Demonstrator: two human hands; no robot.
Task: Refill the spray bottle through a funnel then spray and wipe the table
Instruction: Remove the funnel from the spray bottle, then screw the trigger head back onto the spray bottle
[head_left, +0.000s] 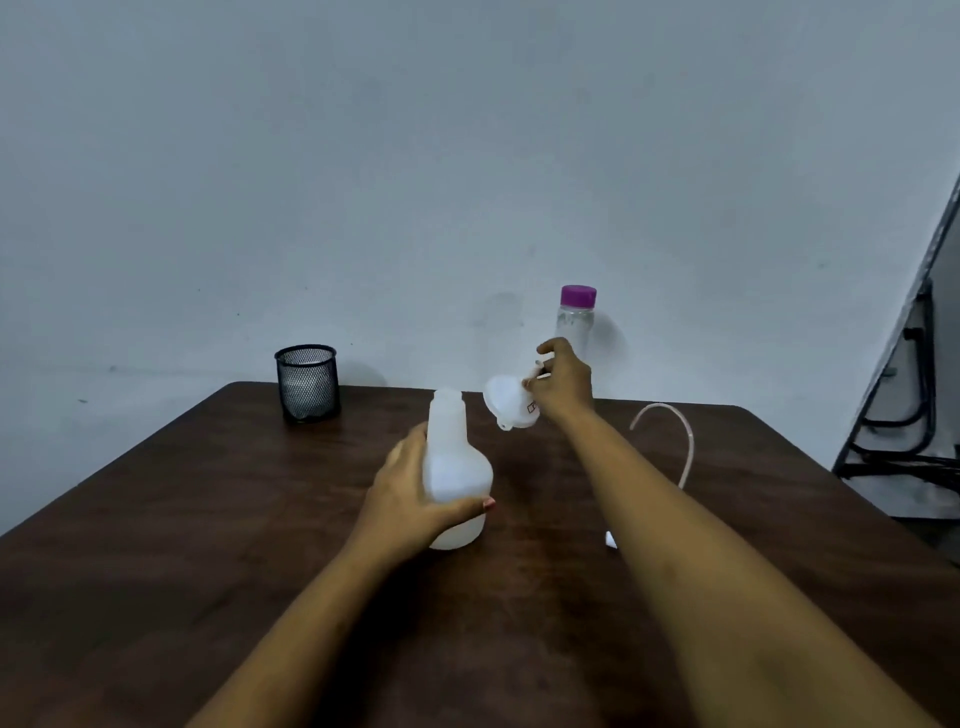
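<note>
A white translucent spray bottle (453, 467) stands upright on the dark wooden table (208, 519), its neck open with no sprayer on it. My left hand (405, 499) grips its body from the left. My right hand (563, 382) holds a white funnel (506, 402) in the air, tilted, just right of the bottle's neck. Behind that hand a clear water bottle with a purple cap (576, 312) stands near the table's far edge. The sprayer's thin curved tube (675, 436) lies on the table to the right, its head mostly hidden behind my right forearm.
A black mesh cup (307, 382) with something white inside stands at the back left of the table. A grey wall runs behind the table. Black metal framing (904, 431) leans at the far right, beyond the table's edge.
</note>
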